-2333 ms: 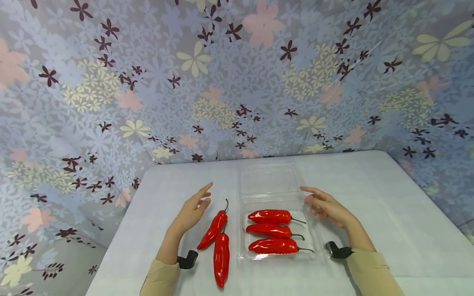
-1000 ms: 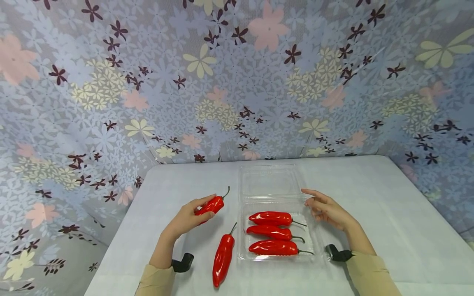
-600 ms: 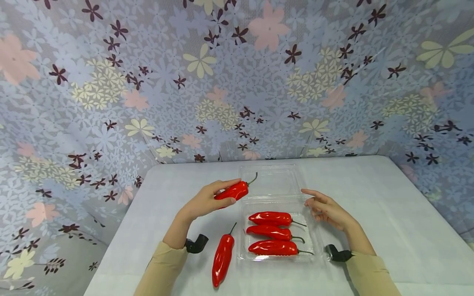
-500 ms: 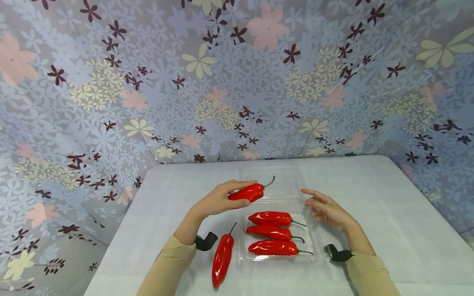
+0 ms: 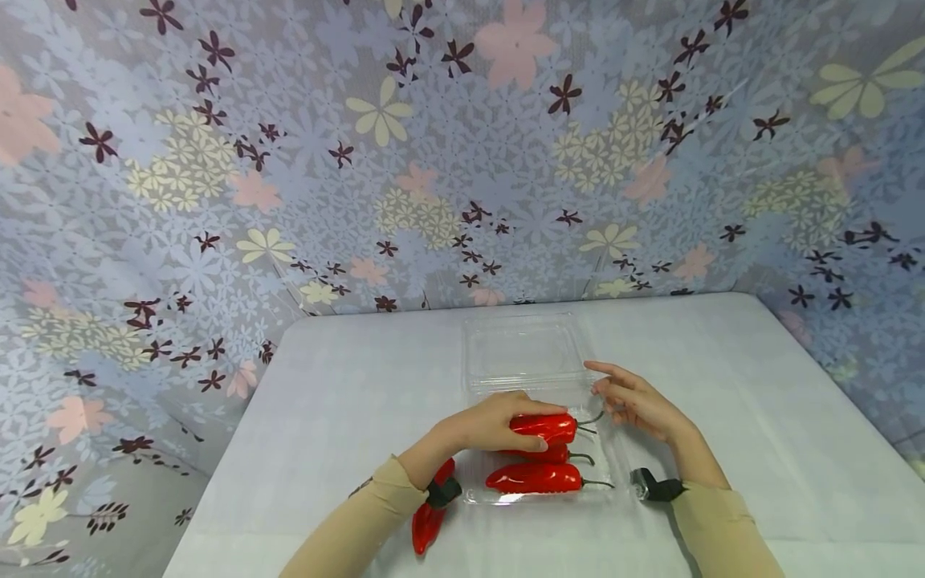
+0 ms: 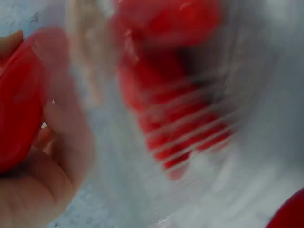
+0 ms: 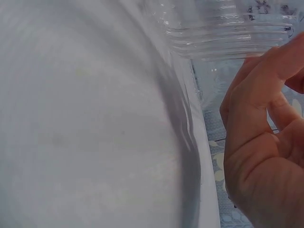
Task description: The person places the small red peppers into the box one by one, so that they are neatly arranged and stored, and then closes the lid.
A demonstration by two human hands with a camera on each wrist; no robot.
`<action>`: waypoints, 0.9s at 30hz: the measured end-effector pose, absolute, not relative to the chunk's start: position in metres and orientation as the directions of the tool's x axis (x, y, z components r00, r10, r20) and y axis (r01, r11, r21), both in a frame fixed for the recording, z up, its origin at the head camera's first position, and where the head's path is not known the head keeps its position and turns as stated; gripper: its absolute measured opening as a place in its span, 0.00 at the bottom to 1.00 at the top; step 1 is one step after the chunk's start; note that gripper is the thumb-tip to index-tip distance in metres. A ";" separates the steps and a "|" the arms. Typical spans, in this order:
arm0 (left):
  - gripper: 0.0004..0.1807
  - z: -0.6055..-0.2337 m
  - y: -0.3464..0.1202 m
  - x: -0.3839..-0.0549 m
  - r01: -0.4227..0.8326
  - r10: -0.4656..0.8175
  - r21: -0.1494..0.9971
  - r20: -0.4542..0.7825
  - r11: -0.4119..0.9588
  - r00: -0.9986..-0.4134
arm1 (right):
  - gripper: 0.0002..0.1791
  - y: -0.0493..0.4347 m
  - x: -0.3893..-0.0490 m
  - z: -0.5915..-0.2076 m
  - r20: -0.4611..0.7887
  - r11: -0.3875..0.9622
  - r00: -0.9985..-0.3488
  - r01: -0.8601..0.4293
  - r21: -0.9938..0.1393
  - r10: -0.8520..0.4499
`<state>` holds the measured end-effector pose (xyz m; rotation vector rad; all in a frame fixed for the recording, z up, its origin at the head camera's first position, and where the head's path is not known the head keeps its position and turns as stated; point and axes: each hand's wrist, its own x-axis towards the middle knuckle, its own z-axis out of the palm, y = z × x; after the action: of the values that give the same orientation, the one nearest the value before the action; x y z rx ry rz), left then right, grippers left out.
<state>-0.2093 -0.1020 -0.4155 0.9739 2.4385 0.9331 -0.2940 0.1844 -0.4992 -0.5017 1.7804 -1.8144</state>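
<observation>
One pepper point(image 5: 547, 427) in left fingers point(image 5: 543, 408) — axis crosswise, stem point(image 5: 594, 419) rightward

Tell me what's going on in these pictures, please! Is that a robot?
No robot here, just a person with two bare hands. The wide picture comes from a camera worn on the person's head, looking down. The two close-up pictures come from a small camera on each wrist; the left one is blurry.

On the white table is a clear plastic box with its lid folded open. Red peppers lie inside the box. One loose pepper lies on the table, partly hidden behind the left wrist camera.

The left hand is holding another pepper over the box. The right hand is beside the box, holding nothing.
</observation>
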 end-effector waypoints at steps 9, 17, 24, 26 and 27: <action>0.30 -0.435 -0.095 -0.200 0.573 0.746 0.551 -0.146 0.607 -0.650 | 0.29 0.184 -0.295 -0.499 -0.112 0.036 -0.789 0.113 -0.993 -0.605; 0.32 -0.442 -0.094 -0.191 0.634 0.747 0.446 -0.130 0.632 -0.653 | 0.29 0.182 -0.293 -0.499 -0.111 0.028 -0.786 0.119 -0.993 -0.609; 0.31 -0.437 -0.095 -0.185 0.707 0.732 0.226 -0.041 0.670 -0.681 | 0.29 0.183 -0.293 -0.499 -0.109 0.033 -0.790 0.112 -0.993 -0.604; 0.30 -0.432 -0.097 -0.184 0.709 0.720 0.205 0.025 0.675 -0.694 | 0.29 0.183 -0.293 -0.499 -0.110 0.039 -0.794 0.108 -0.993 -0.599; 0.30 -0.429 -0.098 -0.184 0.709 0.712 0.196 0.071 0.677 -0.699 | 0.29 0.183 -0.293 -0.499 -0.110 0.041 -0.795 0.106 -0.993 -0.597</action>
<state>-0.1840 -0.0981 -0.4289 1.2146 2.8662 0.3274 -0.2933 0.1828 -0.4987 -0.4940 1.8165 -1.8062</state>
